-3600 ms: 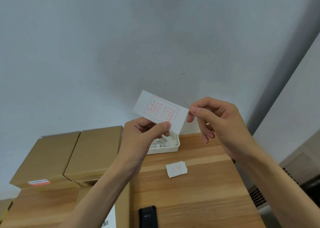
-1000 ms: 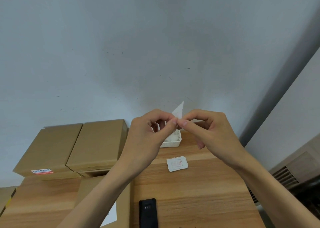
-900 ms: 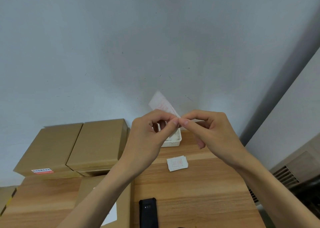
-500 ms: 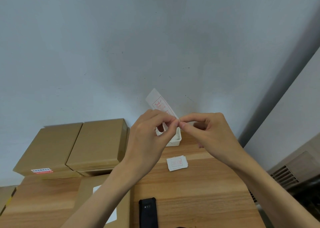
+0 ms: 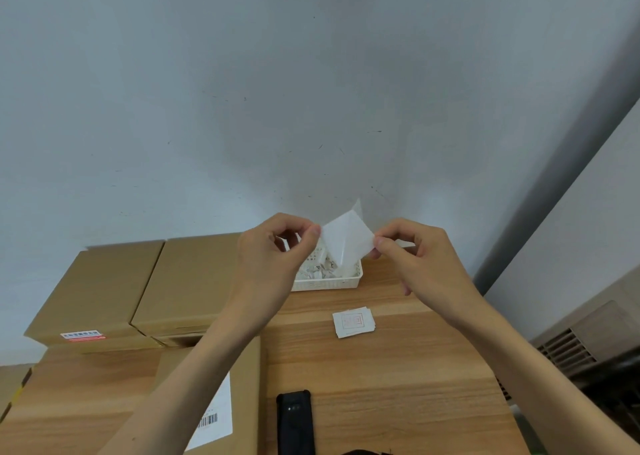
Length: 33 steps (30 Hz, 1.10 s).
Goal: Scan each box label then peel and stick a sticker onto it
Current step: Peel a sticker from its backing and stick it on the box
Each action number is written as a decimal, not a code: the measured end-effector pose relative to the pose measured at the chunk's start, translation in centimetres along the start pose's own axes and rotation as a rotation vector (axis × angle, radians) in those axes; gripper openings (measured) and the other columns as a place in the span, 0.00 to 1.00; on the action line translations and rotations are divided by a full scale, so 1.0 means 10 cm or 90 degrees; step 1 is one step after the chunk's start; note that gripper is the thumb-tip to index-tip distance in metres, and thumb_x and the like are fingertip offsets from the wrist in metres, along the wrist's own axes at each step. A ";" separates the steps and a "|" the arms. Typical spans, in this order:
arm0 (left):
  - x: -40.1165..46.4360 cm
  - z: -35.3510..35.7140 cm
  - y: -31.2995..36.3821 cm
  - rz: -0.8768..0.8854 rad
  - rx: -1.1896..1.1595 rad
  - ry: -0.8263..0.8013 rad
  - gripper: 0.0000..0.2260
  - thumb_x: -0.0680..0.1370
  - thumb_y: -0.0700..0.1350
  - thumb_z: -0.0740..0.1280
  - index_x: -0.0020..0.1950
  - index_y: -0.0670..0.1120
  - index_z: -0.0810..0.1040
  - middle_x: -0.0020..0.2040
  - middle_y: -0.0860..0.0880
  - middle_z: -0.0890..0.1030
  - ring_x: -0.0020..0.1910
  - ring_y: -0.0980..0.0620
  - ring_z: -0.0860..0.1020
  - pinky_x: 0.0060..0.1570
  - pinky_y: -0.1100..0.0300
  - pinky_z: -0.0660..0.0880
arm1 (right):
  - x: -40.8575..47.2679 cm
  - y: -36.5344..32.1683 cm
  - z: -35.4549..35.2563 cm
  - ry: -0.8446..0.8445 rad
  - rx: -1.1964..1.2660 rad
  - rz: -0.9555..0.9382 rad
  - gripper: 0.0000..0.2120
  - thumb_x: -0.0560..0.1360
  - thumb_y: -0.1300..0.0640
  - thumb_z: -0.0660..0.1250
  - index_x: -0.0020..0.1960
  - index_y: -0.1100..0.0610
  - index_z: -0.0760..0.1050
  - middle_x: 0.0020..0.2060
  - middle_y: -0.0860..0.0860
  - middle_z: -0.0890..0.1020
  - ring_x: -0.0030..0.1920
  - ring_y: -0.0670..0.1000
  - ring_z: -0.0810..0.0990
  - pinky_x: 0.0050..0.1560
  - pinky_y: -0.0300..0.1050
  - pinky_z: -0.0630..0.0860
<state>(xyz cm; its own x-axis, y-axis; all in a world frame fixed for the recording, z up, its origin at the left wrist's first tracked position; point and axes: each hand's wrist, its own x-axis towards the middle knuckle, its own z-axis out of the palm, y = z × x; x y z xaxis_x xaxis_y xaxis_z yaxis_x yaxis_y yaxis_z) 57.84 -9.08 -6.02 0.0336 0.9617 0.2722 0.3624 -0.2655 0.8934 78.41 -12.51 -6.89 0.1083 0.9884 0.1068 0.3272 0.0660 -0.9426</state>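
Sticker (image 5: 347, 241) white, blank side showing, corner lifted; left hand (image 5: 273, 257), right hand (image 5: 412, 257) fingers pinch opposite edges.

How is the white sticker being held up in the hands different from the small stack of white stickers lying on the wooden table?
The white sticker held in the air is pinched at its edges by the left hand and right hand; the small stack of white stickers lies flat on the wooden table, untouched. The held one shows a blank face with a translucent layer separating behind it; the stack's top shows a red square print. Both are white and rectangular.
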 end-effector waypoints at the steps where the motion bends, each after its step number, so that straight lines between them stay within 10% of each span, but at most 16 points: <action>1: 0.02 -0.02 -0.03 -0.015 -0.006 0.009 0.05 0.77 0.45 0.73 0.43 0.54 0.84 0.39 0.57 0.84 0.35 0.62 0.75 0.38 0.68 0.72 | 0.02 0.03 -0.01 0.003 0.001 0.007 0.07 0.79 0.59 0.67 0.43 0.55 0.81 0.38 0.48 0.85 0.24 0.47 0.69 0.29 0.48 0.70; 22: 0.38 -0.21 -0.97 -0.167 0.047 0.044 0.04 0.77 0.46 0.74 0.42 0.52 0.85 0.36 0.52 0.84 0.32 0.59 0.74 0.36 0.63 0.72 | 1.11 1.50 0.42 -0.073 -0.261 0.140 0.09 0.80 0.58 0.64 0.42 0.52 0.79 0.41 0.43 0.82 0.44 0.45 0.80 0.45 0.46 0.76; 33: 0.60 -0.10 -1.52 -0.297 0.023 0.017 0.03 0.77 0.43 0.73 0.44 0.49 0.86 0.35 0.54 0.84 0.31 0.63 0.73 0.34 0.68 0.70 | 2.09 2.32 1.24 -0.150 -0.300 0.281 0.12 0.79 0.57 0.63 0.42 0.55 0.83 0.39 0.46 0.84 0.26 0.48 0.73 0.34 0.46 0.75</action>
<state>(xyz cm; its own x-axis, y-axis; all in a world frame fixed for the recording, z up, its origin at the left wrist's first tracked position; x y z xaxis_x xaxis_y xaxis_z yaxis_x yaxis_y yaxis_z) 51.60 0.66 -17.56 -0.1638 0.9757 -0.1459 0.3654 0.1974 0.9097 76.61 11.35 -30.42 0.1361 0.9161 -0.3772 0.6789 -0.3635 -0.6379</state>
